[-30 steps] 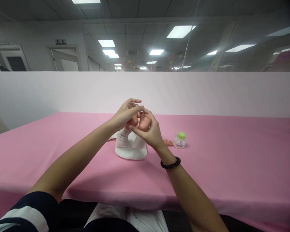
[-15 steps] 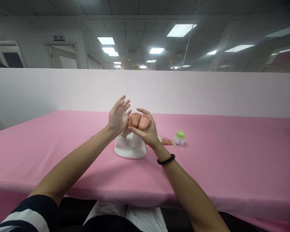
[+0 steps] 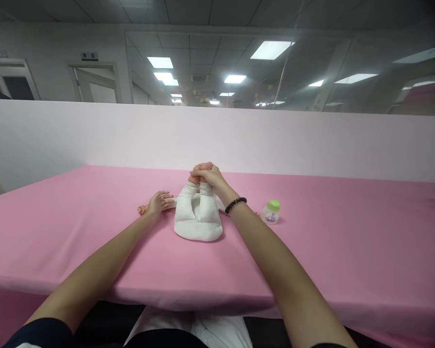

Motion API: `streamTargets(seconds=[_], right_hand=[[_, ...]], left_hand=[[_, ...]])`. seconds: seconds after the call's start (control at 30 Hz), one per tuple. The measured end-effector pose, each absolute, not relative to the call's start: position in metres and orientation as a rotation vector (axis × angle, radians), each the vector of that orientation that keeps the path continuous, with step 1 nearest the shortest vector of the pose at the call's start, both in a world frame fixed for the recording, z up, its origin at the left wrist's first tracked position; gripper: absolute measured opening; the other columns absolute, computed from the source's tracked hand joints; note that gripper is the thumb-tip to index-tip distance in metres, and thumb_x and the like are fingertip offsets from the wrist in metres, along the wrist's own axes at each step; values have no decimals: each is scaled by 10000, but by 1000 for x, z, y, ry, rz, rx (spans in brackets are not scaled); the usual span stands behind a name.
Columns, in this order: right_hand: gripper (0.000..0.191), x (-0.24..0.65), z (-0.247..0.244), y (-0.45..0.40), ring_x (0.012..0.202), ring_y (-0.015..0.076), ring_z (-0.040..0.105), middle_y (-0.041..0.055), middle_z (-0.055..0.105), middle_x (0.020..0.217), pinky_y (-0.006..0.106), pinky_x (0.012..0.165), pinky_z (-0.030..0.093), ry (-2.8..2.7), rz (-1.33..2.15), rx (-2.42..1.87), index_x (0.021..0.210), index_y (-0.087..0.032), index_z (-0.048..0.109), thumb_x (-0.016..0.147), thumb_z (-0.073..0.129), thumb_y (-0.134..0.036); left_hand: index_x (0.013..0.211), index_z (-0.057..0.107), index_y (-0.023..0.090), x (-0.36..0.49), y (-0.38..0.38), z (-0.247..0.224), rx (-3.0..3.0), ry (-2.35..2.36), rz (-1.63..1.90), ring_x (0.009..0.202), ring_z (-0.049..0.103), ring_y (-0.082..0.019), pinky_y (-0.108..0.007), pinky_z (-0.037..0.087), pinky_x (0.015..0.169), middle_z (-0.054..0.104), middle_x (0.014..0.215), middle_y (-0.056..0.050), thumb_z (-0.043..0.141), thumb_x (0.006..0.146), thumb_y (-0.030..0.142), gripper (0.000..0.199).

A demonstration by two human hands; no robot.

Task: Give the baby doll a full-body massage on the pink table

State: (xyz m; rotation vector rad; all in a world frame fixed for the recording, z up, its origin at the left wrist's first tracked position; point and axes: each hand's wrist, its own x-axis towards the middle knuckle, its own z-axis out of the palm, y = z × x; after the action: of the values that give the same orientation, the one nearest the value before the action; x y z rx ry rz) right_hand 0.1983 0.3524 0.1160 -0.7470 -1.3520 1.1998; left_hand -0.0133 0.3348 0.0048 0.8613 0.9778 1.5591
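A baby doll (image 3: 197, 220) in white clothing lies on its back with its legs raised and its bottom towards me. My right hand (image 3: 210, 176) is closed around both of the doll's feet and holds them up together. At the doll's left side in my view, my left hand (image 3: 160, 202) is low over the table with its fingers stretched out, touching or close to the doll's white sleeve. One doll hand (image 3: 142, 210) shows just beyond my left wrist. The doll's head and most of its upper body are hidden behind its legs.
A small clear jar (image 3: 271, 212) with a green lid stands to the right of the doll, by its other hand. Pink cloth (image 3: 348, 232) covers the table. A low white wall (image 3: 311, 142) runs along the back, with glass above it.
My left hand has moved down and left from beside the feet to the doll's arm. My right hand has wrapped over the feet and tipped them, so the soles are covered.
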Motion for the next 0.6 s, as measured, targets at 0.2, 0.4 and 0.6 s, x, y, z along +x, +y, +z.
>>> streamTargets(seconds=[0.2, 0.4, 0.6], right_hand=[[429, 192, 101, 373, 615, 141, 555, -37, 560, 594, 273, 559, 494, -1320, 1222, -891, 649, -212, 454, 463, 840, -226], [398, 206, 111, 347, 661, 139, 569, -20, 573, 687, 287, 602, 521, -1364, 1220, -687, 700, -184, 532, 516, 873, -277], [624, 227, 107, 267, 1062, 256, 657, 67, 680, 1136, 435, 945, 576, -1618, 681, -560, 1171, -215, 626, 629, 910, -339]], left_hand=[[1034, 568, 162, -9, 334, -7, 953, 948, 1488, 666, 672, -187, -294, 550, 662, 677, 836, -64, 603, 769, 361, 333], [1022, 577, 191, -4, 345, -26, 926, 976, 1429, 627, 655, -180, -272, 523, 576, 683, 805, -49, 604, 776, 381, 312], [876, 598, 180, -7, 355, -33, 839, 951, 1386, 604, 637, -185, -294, 541, 596, 673, 729, -48, 617, 768, 348, 200]])
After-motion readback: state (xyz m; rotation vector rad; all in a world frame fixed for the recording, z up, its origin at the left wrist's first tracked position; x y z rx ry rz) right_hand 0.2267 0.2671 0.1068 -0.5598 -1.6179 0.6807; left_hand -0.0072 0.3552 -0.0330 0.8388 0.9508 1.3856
